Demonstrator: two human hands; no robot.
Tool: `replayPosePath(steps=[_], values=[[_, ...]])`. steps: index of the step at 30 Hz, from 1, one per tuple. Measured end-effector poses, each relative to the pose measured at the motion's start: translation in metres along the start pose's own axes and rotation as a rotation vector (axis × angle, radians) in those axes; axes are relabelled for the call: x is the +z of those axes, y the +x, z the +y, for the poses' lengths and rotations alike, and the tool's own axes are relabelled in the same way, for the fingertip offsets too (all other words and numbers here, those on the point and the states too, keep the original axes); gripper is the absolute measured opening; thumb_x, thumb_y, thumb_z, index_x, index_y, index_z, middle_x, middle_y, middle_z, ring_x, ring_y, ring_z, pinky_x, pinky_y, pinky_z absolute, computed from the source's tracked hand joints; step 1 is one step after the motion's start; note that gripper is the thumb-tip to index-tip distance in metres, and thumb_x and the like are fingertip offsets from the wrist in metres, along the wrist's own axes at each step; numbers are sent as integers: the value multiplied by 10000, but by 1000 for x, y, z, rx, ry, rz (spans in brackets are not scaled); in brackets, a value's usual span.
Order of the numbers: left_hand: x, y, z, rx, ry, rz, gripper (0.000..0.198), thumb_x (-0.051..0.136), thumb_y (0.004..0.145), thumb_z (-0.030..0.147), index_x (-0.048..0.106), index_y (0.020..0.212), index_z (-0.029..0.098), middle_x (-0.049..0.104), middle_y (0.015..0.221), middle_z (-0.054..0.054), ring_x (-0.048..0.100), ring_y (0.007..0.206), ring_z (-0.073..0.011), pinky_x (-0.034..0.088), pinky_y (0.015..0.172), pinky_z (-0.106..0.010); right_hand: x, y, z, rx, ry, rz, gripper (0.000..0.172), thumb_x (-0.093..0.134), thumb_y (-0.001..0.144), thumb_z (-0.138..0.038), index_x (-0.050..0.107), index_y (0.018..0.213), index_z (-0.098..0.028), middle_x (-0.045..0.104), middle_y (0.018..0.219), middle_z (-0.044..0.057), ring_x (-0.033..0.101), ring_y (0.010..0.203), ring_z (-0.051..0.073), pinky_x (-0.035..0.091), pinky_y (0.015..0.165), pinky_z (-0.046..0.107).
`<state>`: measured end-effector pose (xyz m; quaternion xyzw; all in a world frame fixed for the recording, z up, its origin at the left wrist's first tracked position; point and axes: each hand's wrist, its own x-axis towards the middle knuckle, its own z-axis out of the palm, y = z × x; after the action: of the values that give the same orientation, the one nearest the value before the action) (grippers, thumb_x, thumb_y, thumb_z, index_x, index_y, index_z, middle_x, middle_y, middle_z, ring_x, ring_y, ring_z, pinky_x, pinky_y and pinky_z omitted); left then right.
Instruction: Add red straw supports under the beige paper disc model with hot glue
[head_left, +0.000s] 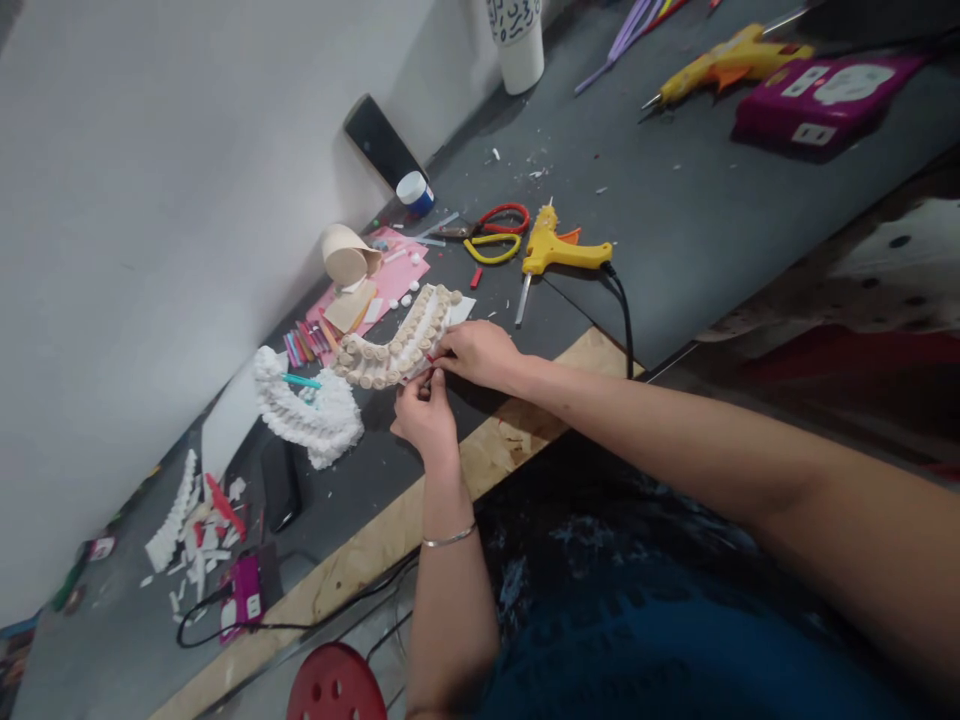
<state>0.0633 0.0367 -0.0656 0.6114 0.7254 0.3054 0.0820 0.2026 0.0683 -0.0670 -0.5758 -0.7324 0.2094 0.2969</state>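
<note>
That curved beige-and-white rolled-coil piece point(405, 342) lies roughly parallel to the pale wooden table edge point(491, 447), nearer the bare right hand point(480, 353) than the left hand point(426, 417); I can't tell whether either grip is closed.

Craft piece point(390, 352) before paper sheet point(409, 264) on table point(645, 220); left hand point(427, 412) and right hand point(480, 352) at its near edge. Second craft piece point(326, 425) left. Scissors point(495, 248) behind-right, glue gun point(551, 248) beyond them. Jar point(415, 193) behind sheet.
</note>
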Motion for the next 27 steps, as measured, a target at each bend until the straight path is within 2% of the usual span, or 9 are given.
replayPosePath(steps=[5, 13, 19, 27], values=[[2, 4, -4, 9, -54, -32, 347, 611, 859, 459, 790, 1009, 201, 746, 807, -62, 673, 812, -238, 474, 836, -354, 0, 2, 1, 0, -2, -9, 217, 609, 916, -335, 785, 1003, -242, 762, 1012, 44, 659, 907, 198, 392, 716, 288], [5, 9, -8, 7, -109, -43, 298, 635, 846, 398, 792, 1010, 206, 790, 959, -88, 710, 941, -265, 492, 910, -376, -2, 2, -1, 1, -11, -20, 224, 612, 921, -336, 786, 1014, -232, 762, 1009, 53, 658, 931, 203, 391, 733, 288], [4, 10, -8, 0, -124, -44, 270, 650, 833, 362, 794, 990, 198, 791, 934, -90, 714, 931, -267, 496, 918, -398, 0, 2, 0, -19, -19, -11, 214, 600, 930, -318, 778, 1004, -224, 749, 1005, 52, 642, 900, 194, 377, 737, 292], [1, 8, -14, 37, -125, -58, 272, 632, 844, 343, 782, 1015, 195, 772, 923, -79, 697, 885, -232, 499, 893, -364, 7, -1, 5, -101, -40, 29, 178, 607, 927, -315, 746, 951, -206, 723, 977, 50, 621, 928, 203, 330, 752, 318]])
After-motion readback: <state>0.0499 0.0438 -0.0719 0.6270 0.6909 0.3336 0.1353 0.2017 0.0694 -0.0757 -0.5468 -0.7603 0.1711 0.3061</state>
